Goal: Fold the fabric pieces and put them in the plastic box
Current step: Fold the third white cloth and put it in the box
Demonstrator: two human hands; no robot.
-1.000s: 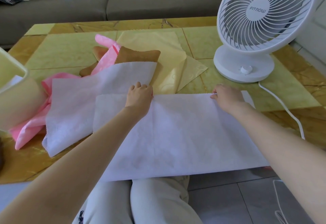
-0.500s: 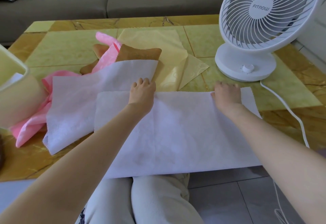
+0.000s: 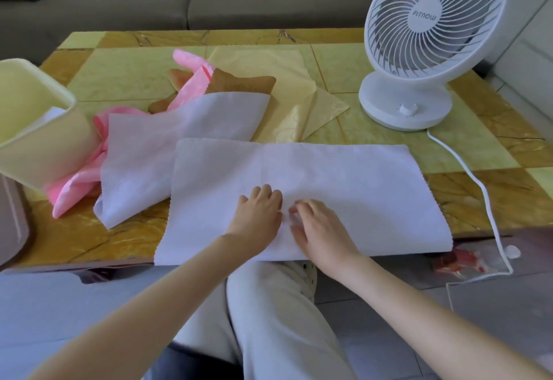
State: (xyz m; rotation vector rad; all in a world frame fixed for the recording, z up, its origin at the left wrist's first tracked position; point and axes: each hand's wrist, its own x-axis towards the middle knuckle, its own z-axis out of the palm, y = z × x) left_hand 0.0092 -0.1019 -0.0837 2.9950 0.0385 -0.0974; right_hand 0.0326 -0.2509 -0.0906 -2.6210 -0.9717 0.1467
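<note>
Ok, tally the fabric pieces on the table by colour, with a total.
White: 2, one under both hands, one behind it to the left
Pink: 1
Brown: 1
Yellow: 1
Total: 5 visible

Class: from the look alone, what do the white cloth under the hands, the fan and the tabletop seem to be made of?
White cloth: thin woven textile, matte with a faint pattern; its side edge is zigzag-cut.
Fan: moulded white plastic, smooth with a slight sheen; thin curved grille ribs.
Tabletop: polished stone or a stone-look finish, glossy; yellow and amber veined squares.
</note>
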